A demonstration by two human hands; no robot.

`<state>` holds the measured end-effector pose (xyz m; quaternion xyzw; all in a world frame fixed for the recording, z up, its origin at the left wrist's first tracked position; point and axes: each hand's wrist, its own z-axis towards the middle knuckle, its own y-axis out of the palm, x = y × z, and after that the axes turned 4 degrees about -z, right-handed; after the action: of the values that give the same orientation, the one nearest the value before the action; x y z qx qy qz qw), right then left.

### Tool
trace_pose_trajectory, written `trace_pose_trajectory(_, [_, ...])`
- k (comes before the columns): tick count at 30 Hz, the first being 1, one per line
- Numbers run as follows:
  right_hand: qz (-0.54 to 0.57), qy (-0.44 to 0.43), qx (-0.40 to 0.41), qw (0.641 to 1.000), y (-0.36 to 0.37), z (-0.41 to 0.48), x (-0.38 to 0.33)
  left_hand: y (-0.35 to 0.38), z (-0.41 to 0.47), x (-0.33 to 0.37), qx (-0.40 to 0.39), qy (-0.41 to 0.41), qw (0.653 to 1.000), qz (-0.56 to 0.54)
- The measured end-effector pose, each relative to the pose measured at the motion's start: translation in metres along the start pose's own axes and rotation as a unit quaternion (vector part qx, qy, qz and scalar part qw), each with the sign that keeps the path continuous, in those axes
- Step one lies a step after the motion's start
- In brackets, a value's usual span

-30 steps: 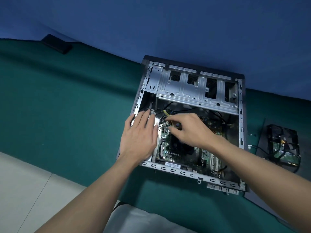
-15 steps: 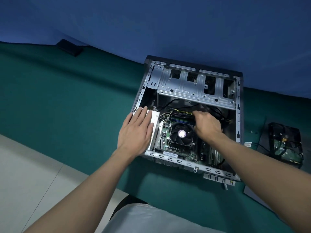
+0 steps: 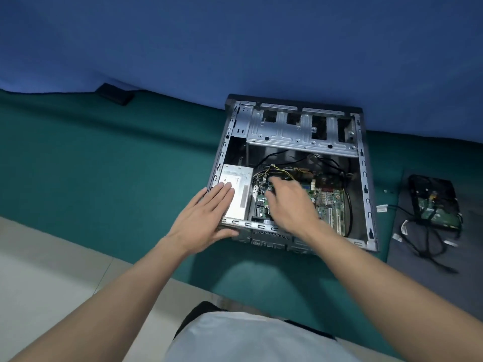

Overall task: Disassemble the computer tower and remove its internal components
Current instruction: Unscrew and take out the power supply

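Now the open computer tower point(image 3: 363, 178) lies on the green mat point(image 3: 104, 178). Left hand point(image 3: 203, 220) presses flat, fingers point(image 3: 224, 190) straight, on its near-left power supply point(image 3: 241, 186); right hand point(image 3: 290, 202) reaches among cables point(image 3: 277, 170), grip hidden, perhaps unplugging. Next: pinch firmly, pull straight.

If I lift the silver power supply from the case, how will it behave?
Probably rigid and heavy: the power supply is a metal box. The yellow and black wires beside it reach the motherboard, so they may flop and snag.
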<state>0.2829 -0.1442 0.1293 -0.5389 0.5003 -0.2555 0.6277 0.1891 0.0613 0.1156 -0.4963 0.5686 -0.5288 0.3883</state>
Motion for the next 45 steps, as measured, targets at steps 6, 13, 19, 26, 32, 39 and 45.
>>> trace_pose_trajectory(6, [-0.102, -0.053, -0.004, 0.993, 0.029, -0.033, -0.049, 0.001, -0.003, -0.011, 0.025, 0.075, 0.997, -0.004])
trace_pose_trajectory(13, [-0.241, -0.075, 0.001, 0.968, 0.044, -0.047, -0.050, 0.004, 0.000, -0.019, 0.025, 0.097, 0.995, 0.012])
trace_pose_trajectory(19, [-0.258, -0.033, 0.052, 0.964, 0.051, -0.050, -0.059, 0.013, 0.001, -0.017, 0.058, 0.106, 0.992, 0.041])
trace_pose_trajectory(26, [-0.267, -0.059, 0.091, 0.958, 0.055, -0.051, -0.051, 0.018, 0.000, -0.021, 0.095, 0.150, 0.982, 0.061])
trace_pose_trajectory(32, [-0.256, -0.048, 0.113, 0.959, 0.059, -0.049, -0.051, 0.011, 0.000, -0.015, 0.108, 0.132, 0.985, 0.028])
trace_pose_trajectory(39, [-0.237, -0.014, 0.082, 0.968, 0.057, -0.046, -0.057, 0.013, 0.002, -0.010, 0.122, 0.105, 0.987, -0.013])
trace_pose_trajectory(45, [-0.219, 0.066, 0.056, 0.972, 0.055, -0.041, -0.069, 0.022, 0.008, -0.001, 0.189, 0.046, 0.981, -0.023])
